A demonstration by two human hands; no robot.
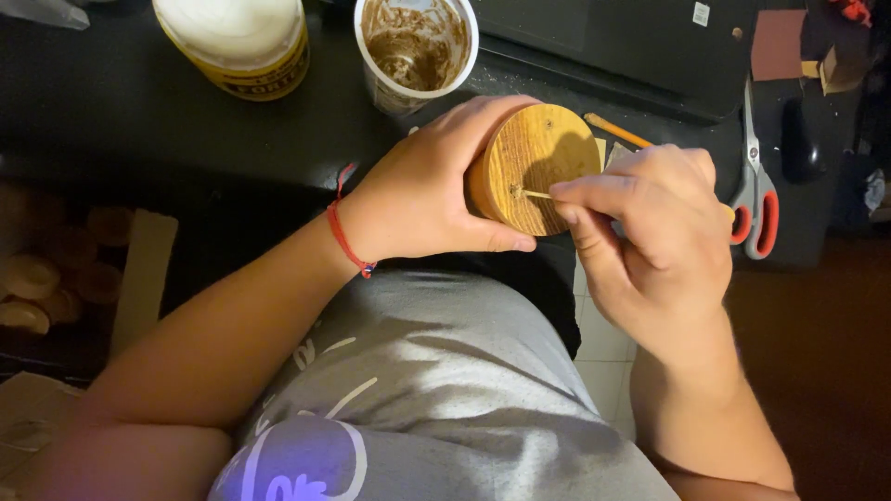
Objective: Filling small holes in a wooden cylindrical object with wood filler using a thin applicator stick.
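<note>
Grey shirt (436, 371) nearest. L hand (422, 199) grips wood disc (536, 176); R hand (654, 227) pinches thin stick (536, 194) w/ tip at centre hole. Filling underway, I judge; second hole untouched.

A round wooden disc (534, 172) stands on edge, flat grained face up, thin stick (536, 194) touching its centre.

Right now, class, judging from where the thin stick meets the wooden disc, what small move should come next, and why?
Probably a slight push of the thin stick deeper into the small hole at the disc's centre. The right hand pinches the stick with its tip already at that hole, while the left hand grips the round wooden disc by its rim, face turned toward the stick.
</note>
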